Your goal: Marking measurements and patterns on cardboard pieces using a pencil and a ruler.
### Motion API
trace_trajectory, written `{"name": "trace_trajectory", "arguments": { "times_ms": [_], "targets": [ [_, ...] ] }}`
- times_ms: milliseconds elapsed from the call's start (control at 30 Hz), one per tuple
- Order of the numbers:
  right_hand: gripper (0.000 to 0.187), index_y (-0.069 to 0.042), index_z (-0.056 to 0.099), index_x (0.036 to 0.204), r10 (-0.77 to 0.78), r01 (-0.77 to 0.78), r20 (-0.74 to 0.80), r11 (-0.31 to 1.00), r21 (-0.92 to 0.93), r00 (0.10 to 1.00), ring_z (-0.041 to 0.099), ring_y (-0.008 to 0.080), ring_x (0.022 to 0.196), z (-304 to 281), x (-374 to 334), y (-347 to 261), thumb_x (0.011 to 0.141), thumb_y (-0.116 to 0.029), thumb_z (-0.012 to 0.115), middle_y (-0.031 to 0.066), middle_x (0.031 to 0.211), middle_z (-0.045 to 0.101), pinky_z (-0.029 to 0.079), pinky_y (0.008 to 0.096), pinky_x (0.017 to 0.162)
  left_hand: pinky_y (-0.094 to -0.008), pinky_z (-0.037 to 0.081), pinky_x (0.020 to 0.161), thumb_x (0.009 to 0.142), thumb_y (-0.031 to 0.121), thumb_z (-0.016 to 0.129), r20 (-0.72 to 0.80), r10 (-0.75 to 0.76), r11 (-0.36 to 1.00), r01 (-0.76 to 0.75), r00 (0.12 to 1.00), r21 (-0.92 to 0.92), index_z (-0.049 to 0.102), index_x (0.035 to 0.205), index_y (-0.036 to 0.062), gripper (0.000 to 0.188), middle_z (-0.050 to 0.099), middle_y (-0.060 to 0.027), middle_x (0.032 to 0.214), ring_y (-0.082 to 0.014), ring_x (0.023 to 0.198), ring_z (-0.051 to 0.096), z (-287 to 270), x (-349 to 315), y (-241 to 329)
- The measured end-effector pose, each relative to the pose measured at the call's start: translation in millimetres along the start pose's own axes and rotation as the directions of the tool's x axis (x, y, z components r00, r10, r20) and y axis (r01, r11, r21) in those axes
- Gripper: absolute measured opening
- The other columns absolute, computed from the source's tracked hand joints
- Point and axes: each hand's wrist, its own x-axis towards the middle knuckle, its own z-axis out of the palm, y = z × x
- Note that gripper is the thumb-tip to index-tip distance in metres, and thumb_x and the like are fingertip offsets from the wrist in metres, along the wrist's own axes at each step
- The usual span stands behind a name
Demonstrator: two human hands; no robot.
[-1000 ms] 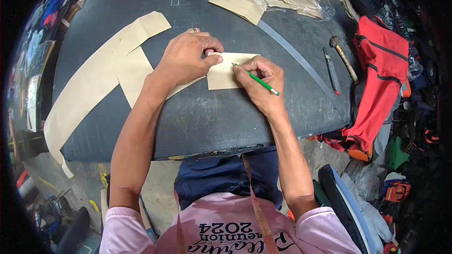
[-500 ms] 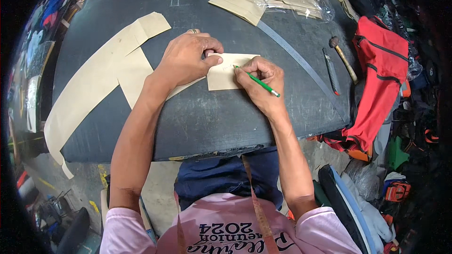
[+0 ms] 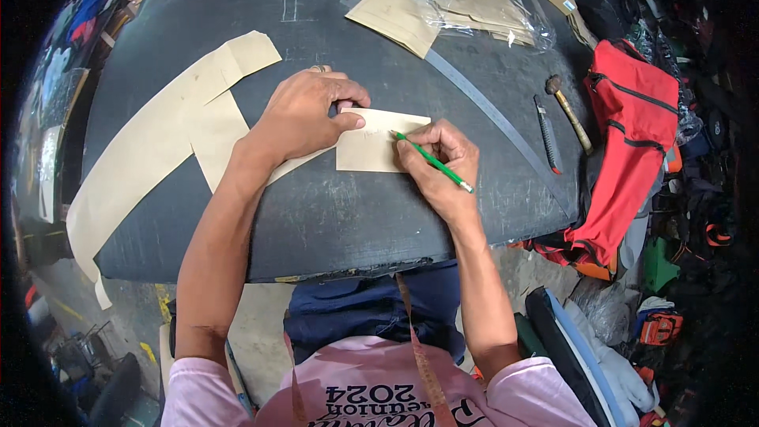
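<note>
Small cream paper rectangle (image 3: 364,156), lying toward the front edge of the dark work surface (image 3: 332,221), roughly midway between its left and right edges. Thumb and fingers of the right hand (image 3: 455,150) pinch a green pencil (image 3: 433,161), its point near the rectangle's middle; contact cannot be told. The left hand (image 3: 304,115) rests its thumb on the rectangle's far left corner, fingers curled; whether they grip or merely press cannot be told. Faint marks (image 3: 370,134) lie left of the pencil point. The step in hand appears to be writing or marking; a further stroke would call for a steady sheet under the left thumb and a light, controlled pencil. Beneath the left forearm (image 3: 221,237), curved paper pieces (image 3: 130,158) reach the surface's front left corner and overhang it. A metal ruler (image 3: 498,119) slants from stacked tan paper (image 3: 393,16) toward the front right corner; a cutter (image 3: 546,134) and a hammer (image 3: 569,111) lie near the right edge, beside a red bag (image 3: 640,103).
</note>
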Motion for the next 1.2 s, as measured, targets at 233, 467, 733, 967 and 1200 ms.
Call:
{"name": "trace_trajectory", "arguments": {
  "times_ms": [233,467,733,967,1200],
  "targets": [
    [0.015,-0.001,0.072,0.085,-0.051,0.055,0.038,0.993,-0.108,0.998,0.058,0.0037,0.073,-2,-2,-7,0.094,0.002,0.084,-0.0009,0.085,0.07,0.044,0.0233,0.064,-0.0404,0.053,0.095,0.09,0.017,0.087,-0.003,0.004,1.0,-0.004,1.0,0.01,0.082,0.11,0.0085,0.023,0.075,-0.0078,0.096,-0.0274,0.094,0.067,-1,-3,-1],
    [0.015,-0.001,0.072,0.082,-0.139,0.138,0.001,0.985,-0.105,0.99,0.048,0.004,0.061,2,-2,-3,0.089,-0.003,0.085,0.0003,0.073,0.064,0.037,0.0268,0.055,-0.0419,0.052,0.102,0.091,0.019,0.085,-0.007,0.012,1.0,-0.012,1.0,0.022,0.081,0.108,0.0073,0.021,0.075,-0.0091,0.096,-0.0312,0.093,0.069,1,-1,-2],
    [0.013,-0.001,0.073,0.082,-0.106,0.102,-0.013,0.98,-0.173,0.994,0.052,0.0075,0.061,4,-1,-6,0.089,-0.005,0.083,0.0037,0.073,0.065,0.041,0.0285,0.056,-0.0429,0.05,0.112,0.091,0.02,0.085,0.004,0.0,1.0,0.0,1.0,0.032,0.08,0.108,0.0072,0.021,0.077,-0.0103,0.1,-0.0315,0.097,0.071,0,-1,-2],
    [0.012,0.0,0.072,0.082,-0.176,0.166,-0.046,0.971,-0.171,0.983,0.054,0.0085,0.062,4,0,-7,0.089,-0.003,0.081,0.0039,0.074,0.066,0.042,0.0288,0.057,-0.0425,0.049,0.113,0.091,0.02,0.085,0.004,-0.01,1.0,0.01,1.0,0.028,0.08,0.109,0.0073,0.022,0.076,-0.0103,0.097,-0.0311,0.093,0.07,0,-2,0],
    [0.013,0.0,0.069,0.08,-0.189,0.18,-0.024,0.962,-0.207,0.982,0.052,0.0093,0.062,2,0,-7,0.087,-0.002,0.08,0.0033,0.072,0.062,0.042,0.0293,0.057,-0.0408,0.051,0.103,0.091,0.02,0.085,0.009,-0.021,1.0,0.021,1.0,0.021,0.081,0.109,0.0073,0.022,0.075,-0.009,0.096,-0.0285,0.092,0.069,-1,-2,3]
  ]
}}
